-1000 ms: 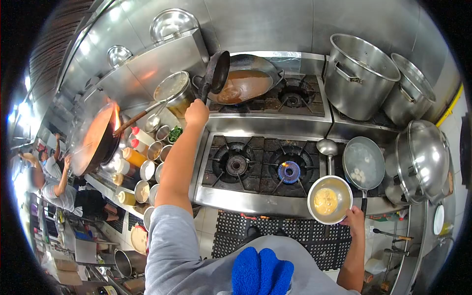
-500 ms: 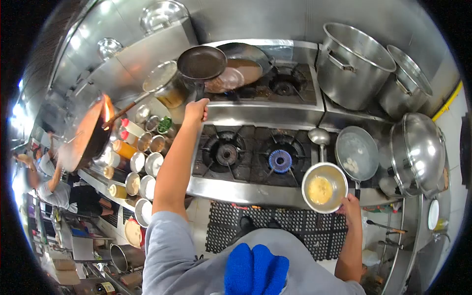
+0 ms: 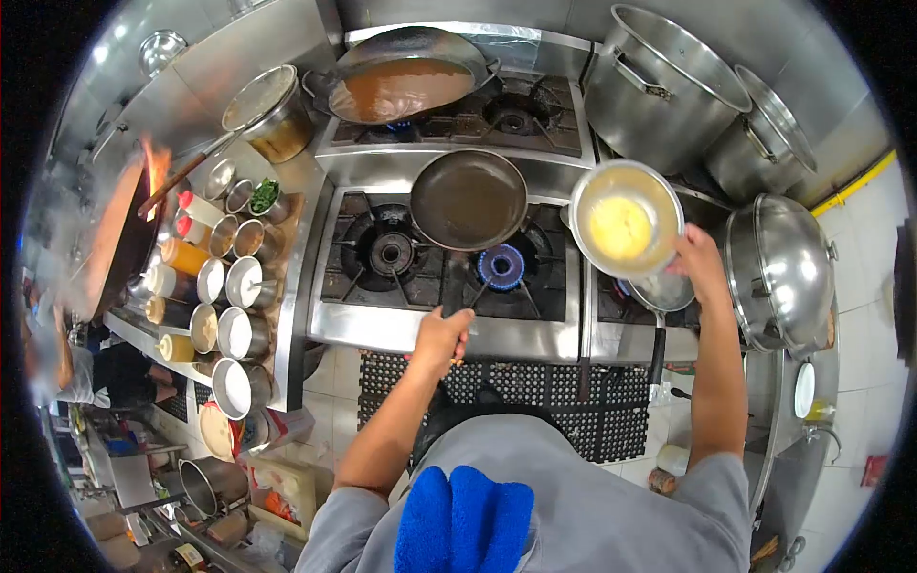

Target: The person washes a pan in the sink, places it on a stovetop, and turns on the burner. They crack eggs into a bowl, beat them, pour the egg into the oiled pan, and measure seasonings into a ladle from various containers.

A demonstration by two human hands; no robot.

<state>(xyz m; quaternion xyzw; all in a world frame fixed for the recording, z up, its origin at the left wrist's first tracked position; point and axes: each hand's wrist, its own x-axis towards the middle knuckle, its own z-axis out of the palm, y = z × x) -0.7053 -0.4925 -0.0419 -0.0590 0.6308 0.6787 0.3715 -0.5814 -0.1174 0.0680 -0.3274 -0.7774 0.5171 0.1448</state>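
Note:
My left hand (image 3: pixel 442 340) is closed around the handle of a dark frying pan (image 3: pixel 469 201). The pan is held up in front of the lit burner (image 3: pixel 502 267), covering part of it. In my right hand (image 3: pixel 698 260) is the rim of a round metal bowl (image 3: pixel 580 212), with yellow beaten egg (image 3: pixel 620 227) inside. The bowl is raised to the right of the pan. Beneath it, a lighter frying pan (image 3: pixel 669 292) is mostly hidden, its handle pointing toward me.
Behind stands a wok (image 3: pixel 420 46) of brown liquid. Stockpots (image 3: pixel 659 91) and a domed lid (image 3: pixel 781 272) are on the right. Metal containers and squeeze bottles (image 3: pixel 181 256) line the left counter. Farther left, a person (image 3: pixel 72 372) works near a flaming wok (image 3: pixel 115 239).
My left hand has brought the dark frying pan from the back burners down toward the lit front burner. My right hand has lifted the bowl of egg up and forward.

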